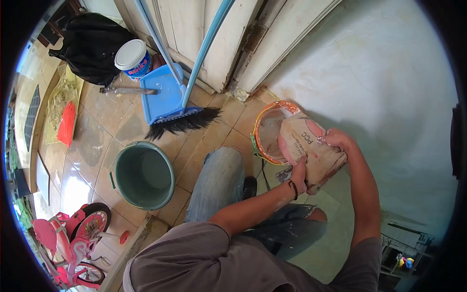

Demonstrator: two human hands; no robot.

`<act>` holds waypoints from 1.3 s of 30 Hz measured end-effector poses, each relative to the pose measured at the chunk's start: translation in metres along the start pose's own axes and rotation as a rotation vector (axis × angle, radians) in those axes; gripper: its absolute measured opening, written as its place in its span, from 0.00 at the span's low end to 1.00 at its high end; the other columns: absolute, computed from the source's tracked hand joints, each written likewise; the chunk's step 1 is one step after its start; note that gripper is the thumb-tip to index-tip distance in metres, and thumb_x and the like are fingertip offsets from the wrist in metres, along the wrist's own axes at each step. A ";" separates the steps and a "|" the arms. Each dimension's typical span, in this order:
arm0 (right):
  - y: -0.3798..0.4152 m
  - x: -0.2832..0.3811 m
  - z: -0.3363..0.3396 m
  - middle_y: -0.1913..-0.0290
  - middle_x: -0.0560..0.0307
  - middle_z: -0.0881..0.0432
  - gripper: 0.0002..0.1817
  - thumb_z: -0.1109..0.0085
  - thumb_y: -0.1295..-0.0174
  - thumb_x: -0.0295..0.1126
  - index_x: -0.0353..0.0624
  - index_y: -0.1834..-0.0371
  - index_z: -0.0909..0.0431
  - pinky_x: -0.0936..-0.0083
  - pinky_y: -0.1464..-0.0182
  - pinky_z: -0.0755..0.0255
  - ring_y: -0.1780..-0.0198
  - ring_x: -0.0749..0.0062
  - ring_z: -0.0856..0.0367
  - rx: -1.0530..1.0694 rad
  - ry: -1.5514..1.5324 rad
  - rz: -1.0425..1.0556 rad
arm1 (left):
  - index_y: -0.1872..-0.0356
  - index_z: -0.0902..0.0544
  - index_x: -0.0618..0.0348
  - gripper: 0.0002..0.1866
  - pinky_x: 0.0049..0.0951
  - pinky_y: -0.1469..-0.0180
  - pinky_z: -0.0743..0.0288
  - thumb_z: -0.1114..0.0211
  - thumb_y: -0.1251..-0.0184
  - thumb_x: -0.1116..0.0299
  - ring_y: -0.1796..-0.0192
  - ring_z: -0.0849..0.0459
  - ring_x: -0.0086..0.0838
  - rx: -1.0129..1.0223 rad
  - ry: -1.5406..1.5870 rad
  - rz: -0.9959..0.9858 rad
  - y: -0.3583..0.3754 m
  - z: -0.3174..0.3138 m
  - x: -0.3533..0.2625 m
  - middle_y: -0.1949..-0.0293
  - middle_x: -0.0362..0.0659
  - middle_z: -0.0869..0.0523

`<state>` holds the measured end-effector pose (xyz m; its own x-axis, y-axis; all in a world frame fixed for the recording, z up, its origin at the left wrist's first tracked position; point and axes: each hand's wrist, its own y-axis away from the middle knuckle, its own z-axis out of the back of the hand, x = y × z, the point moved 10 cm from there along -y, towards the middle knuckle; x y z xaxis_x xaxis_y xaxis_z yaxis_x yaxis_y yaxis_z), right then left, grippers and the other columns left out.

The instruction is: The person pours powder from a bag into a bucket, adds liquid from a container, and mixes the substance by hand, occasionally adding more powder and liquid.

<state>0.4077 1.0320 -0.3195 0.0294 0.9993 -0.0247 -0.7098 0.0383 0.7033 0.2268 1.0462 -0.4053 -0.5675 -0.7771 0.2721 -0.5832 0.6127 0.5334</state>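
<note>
A brown paper sack (311, 141) printed "PCC" is held tilted over an orange-rimmed bucket (258, 127) beside the wall. My left hand (298, 175), with a dark band at the wrist, grips the sack's near lower side. My right hand (338, 139) is closed on its upper right edge, with whitish residue on the fingers. The sack's left end overlaps the bucket's opening and hides part of it. Greyish material shows inside the bucket.
A green-grey bucket (144, 176) stands left of my knee. Beyond it are a blue dustpan (163, 92), a black-bristled broom (182, 121), a white-lidded tub (132, 58) and a wooden-handled tool (127, 91). A pink bicycle (73, 238) is at lower left.
</note>
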 end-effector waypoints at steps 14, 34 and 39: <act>0.012 0.003 -0.004 0.82 0.53 0.24 0.26 0.33 0.51 0.50 0.31 0.77 0.21 0.66 0.76 0.33 0.79 0.72 0.27 0.005 -0.046 -0.008 | 0.36 0.34 0.55 0.32 0.45 0.46 0.27 0.49 0.33 0.43 0.45 0.21 0.41 0.009 -0.005 -0.066 0.002 0.007 -0.004 0.42 0.48 0.25; 0.000 -0.009 -0.007 0.79 0.48 0.21 0.29 0.33 0.52 0.50 0.26 0.72 0.21 0.65 0.74 0.31 0.77 0.68 0.23 -0.031 -0.061 0.031 | 0.36 0.35 0.59 0.28 0.35 0.42 0.29 0.52 0.29 0.50 0.43 0.22 0.37 -0.039 -0.028 -0.216 0.008 0.012 -0.016 0.42 0.47 0.24; 0.022 -0.006 -0.006 0.86 0.55 0.27 0.27 0.34 0.50 0.51 0.31 0.80 0.23 0.68 0.81 0.36 0.84 0.72 0.28 -0.063 -0.136 0.002 | 0.37 0.33 0.59 0.29 0.36 0.43 0.28 0.50 0.30 0.48 0.45 0.22 0.36 -0.114 -0.091 -0.242 0.000 0.027 -0.006 0.44 0.47 0.23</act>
<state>0.3872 1.0266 -0.3081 0.1198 0.9899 0.0762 -0.7523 0.0405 0.6575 0.2151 1.0547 -0.4288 -0.4724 -0.8796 0.0555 -0.6423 0.3867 0.6618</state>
